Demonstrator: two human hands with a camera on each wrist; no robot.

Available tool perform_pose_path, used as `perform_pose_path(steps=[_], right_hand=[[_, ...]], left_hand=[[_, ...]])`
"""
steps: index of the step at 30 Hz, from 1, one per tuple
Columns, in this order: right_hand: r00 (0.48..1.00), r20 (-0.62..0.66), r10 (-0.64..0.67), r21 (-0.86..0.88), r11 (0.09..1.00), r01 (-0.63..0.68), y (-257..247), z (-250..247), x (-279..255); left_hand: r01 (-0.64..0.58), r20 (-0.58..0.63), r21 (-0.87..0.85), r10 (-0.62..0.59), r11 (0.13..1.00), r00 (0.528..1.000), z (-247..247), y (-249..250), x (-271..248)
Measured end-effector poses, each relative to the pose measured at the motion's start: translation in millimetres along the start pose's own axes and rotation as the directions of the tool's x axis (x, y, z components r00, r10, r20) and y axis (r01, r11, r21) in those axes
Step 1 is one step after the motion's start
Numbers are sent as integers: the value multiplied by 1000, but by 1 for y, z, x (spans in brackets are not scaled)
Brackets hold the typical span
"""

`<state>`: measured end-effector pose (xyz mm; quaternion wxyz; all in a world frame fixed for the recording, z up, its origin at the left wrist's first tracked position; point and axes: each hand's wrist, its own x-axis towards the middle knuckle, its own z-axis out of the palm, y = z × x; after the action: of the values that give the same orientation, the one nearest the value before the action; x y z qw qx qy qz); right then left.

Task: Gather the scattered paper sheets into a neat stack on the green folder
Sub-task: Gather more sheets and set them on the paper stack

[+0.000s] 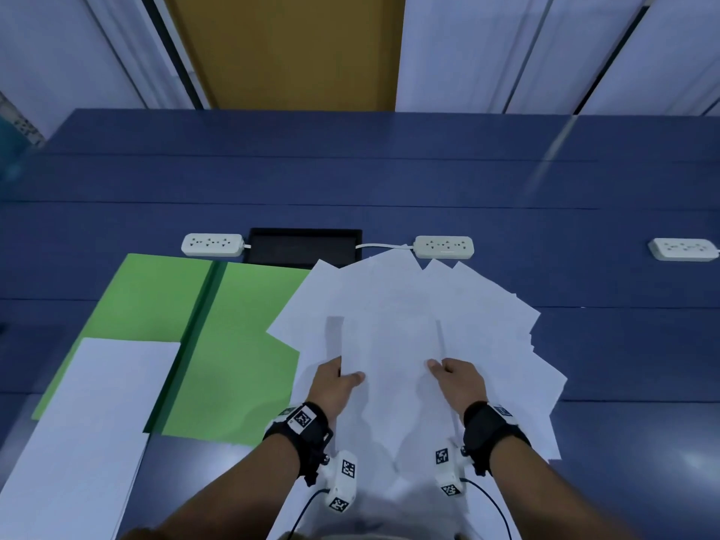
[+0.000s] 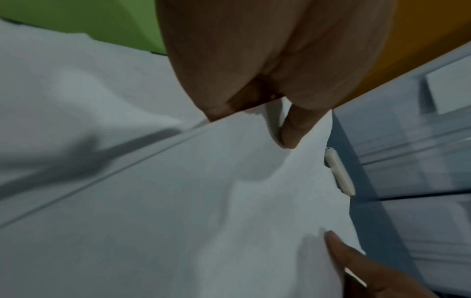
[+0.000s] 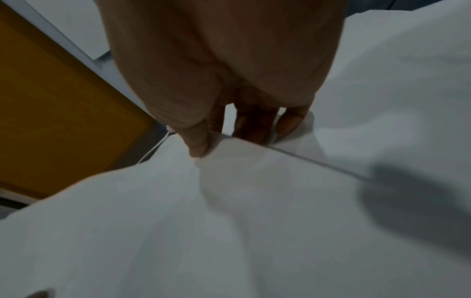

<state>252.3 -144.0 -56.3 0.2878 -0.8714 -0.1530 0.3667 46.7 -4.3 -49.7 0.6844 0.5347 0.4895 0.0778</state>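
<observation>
Both hands hold one white sheet [image 1: 391,344] by its side edges, raised a little above the fanned pile of paper sheets [image 1: 467,305]. Left hand [image 1: 335,380]: thumb on top of the sheet, fingers curled under the left edge; the left wrist view shows the same pinch. Right hand [image 1: 457,378]: thumb on top, fingers under the right edge, confirmed in the right wrist view.

The pile spreads over the blue tabletop [image 1: 389,181], to the right of the green folder [image 1: 233,325]; its left corners overlap the folder's right leaf. The folder lies open and flat. A squared white stack [image 1: 97,415] sits on its left leaf, hanging past the near edge.

Behind the papers: a black recessed tray [image 1: 304,245] in the tabletop, a white power strip [image 1: 212,244] on its left, another power strip [image 1: 444,246] on its right with a white cable running to the tray. The pile's far tips come just short of the tray and the right strip. A third strip [image 1: 683,249] lies far right, well apart from the papers
</observation>
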Motion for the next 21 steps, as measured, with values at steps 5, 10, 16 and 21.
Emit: perform_pose_path(steps=[5, 10, 16, 21], right_hand=[[995, 68, -68, 368, 929, 39, -1, -23, -15], [907, 323, -270, 702, 711, -38, -35, -71, -56], [918, 251, -307, 590, 800, 106, -73, -97, -74], [915, -28, -402, 528, 771, 355, -102, -101, -82]], left_hand=[[-122, 114, -44, 126, 992, 985, 2, 51, -24], [-110, 279, -160, 152, 981, 948, -19, 105, -44], [-36, 323, -168, 89, 985, 942, -32, 121, -33], [-287, 185, -85, 298, 954, 936, -3, 142, -33]])
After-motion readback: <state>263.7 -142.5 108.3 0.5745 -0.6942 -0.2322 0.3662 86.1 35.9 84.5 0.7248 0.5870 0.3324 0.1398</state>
